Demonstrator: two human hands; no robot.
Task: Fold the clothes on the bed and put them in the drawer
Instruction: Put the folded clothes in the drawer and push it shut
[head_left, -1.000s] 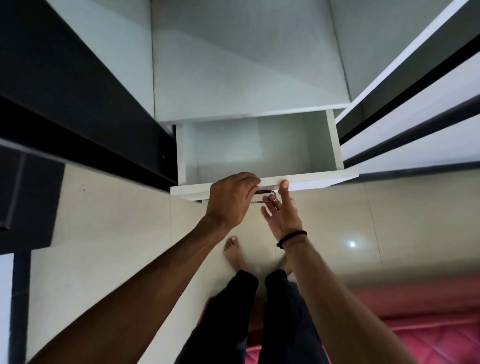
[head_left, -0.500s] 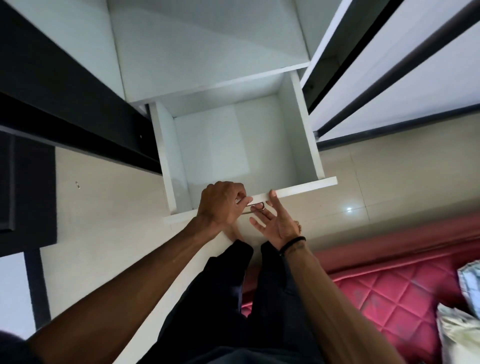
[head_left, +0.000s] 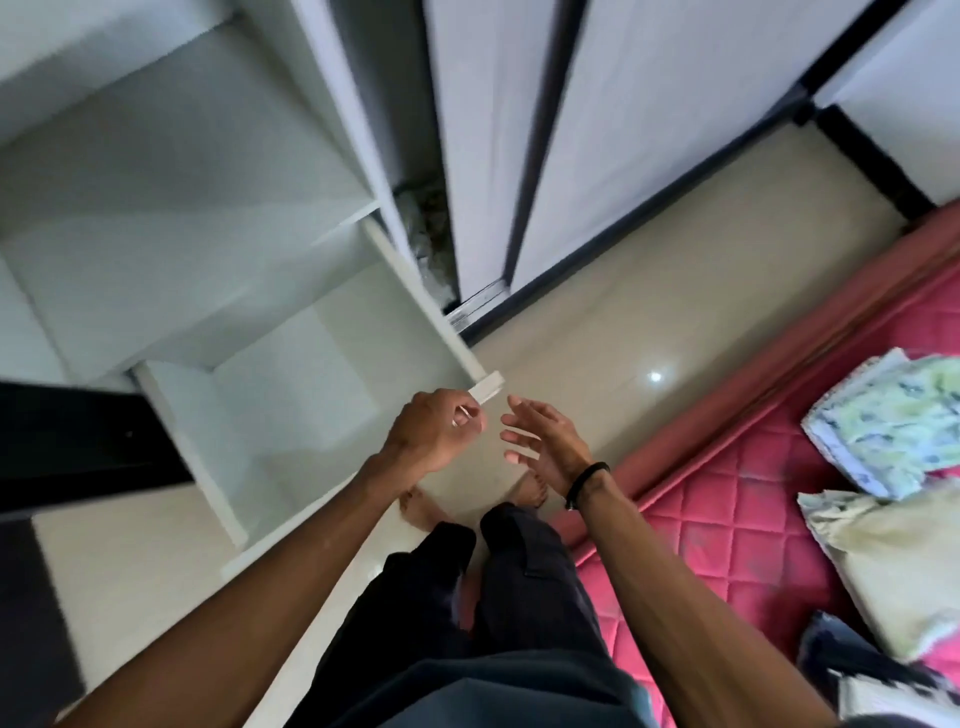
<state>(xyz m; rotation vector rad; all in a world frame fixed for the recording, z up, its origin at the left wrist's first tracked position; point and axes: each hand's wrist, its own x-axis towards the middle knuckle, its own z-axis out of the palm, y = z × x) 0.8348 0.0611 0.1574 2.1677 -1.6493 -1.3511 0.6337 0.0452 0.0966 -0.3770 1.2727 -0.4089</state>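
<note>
Drawer pulled out and bare inside, the left hand curled on its metal handle and the right hand spread, holding nothing, beside it; the clothes lie right of the drawer on the bed, none yet stowed.

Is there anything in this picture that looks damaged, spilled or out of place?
Nothing stands out. The white drawer is pulled open and looks intact, and the clothes lie loose on the red bed, not yet folded.
</note>
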